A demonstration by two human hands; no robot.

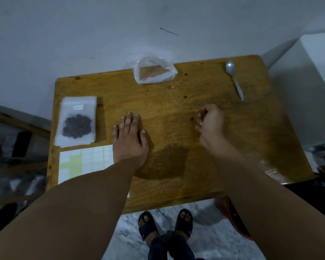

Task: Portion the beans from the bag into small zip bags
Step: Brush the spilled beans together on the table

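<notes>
Zip bag (76, 121), dark beans (77, 126) inside, lies flat left; clear bag (155, 71) far centre.

My table (176, 102) is honey-brown wood with streaky grain and little dark knots. The zip bag (77, 104) is frosted white and the beans (77, 126) inside look purple-black. The clear plastic bag (154, 72) shows a brown patch, and the spoon (233, 76) is silver. The label sheet (86, 162) is pale yellow-green with a grid of white stickers. Black sandals (148, 228) on a mottled grey-white floor (204, 241).

On table (176, 128): zip bag (76, 121) L, plastic bag (155, 71) rear ctr, spoon (234, 79) rear R
</notes>
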